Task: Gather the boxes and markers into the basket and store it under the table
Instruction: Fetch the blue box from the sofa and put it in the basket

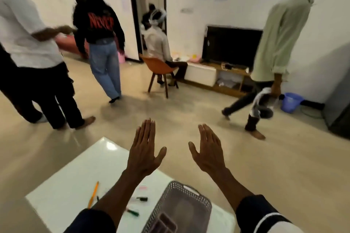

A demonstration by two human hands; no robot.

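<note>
At the far left stands a person in a white shirt and dark trousers (28, 43), next to a person in a black top with red letters and blue jeans (100, 39), who faces away. Below them, the shiny white worktop (79, 172) fills the lower left. An orange pencil (93, 194) lies on it. Just to its right lie small markers: one with a black cap (142, 198) and one with a green cap (133, 213). A faint pink and white thing lies near them, too blurry to tell.

The left hand (144, 149) is held up above the far edge of the worktop. It is flat and wide open, fingers straight, back of the hand to the camera, and it holds nothing. The right hand (208, 149) is up beside it, a little apart, just as flat and open, and it holds nothing too. Both arms have dark sleeves pushed back.

Between the two arms, the grey plastic basket with little holes (181, 206) sits on the worktop, on its right side. Dark box shapes (166, 223) lie inside it at the bottom edge.

Farther back in the middle, a person sits on an orange chair with wooden legs (161, 70). To the right is a black screen (231, 45) on a low wooden shelf (223, 75). A person in a pale green shirt (280, 36) steps across the floor. A blue bucket (291, 102) stands by the wall.
</note>
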